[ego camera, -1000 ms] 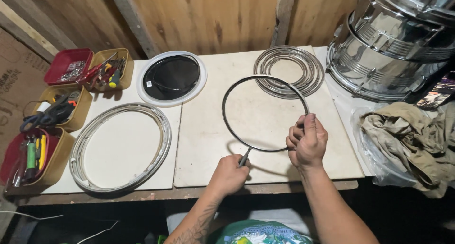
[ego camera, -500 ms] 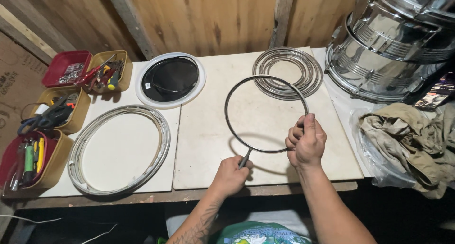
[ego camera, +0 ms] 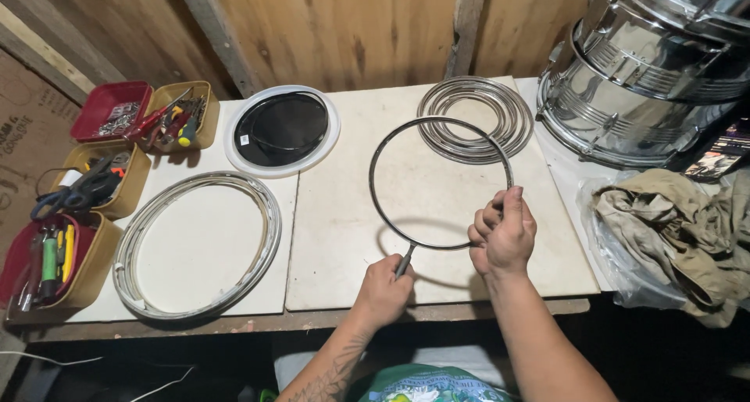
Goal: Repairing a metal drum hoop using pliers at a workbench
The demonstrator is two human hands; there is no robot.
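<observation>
A person's two bare hands hold a thin dark metal ring (ego camera: 440, 183) tilted up above a pale bench (ego camera: 344, 238). The left hand (ego camera: 384, 289) is clenched around a small dark tool (ego camera: 404, 260) whose tip meets the ring's near edge. The fingers of the right hand (ego camera: 504, 232) are curled and grasp the ring at its right side.

Behind the ring a stack of shiny metal rings (ego camera: 475, 118) lies flat on the bench. To the left sits a white-rimmed round drum skin (ego camera: 283, 129) with a black centre and a tiny white label near its left edge, too small to make out. A wide chrome hoop (ego camera: 197, 244) lies at the bench's left end.

Red and yellow tubs (ego camera: 117, 167) of tools line the far left, some cut off by the frame. A brown cardboard box (ego camera: 23, 144) with dark printing stands beyond them, partly out of view. At right, chrome drum shells (ego camera: 648, 66) are cropped at the top, and a crumpled tan cloth (ego camera: 672, 230) rests on clear plastic wrap (ego camera: 605, 250). A green printed bag (ego camera: 437, 386) below the bench is mostly hidden.
</observation>
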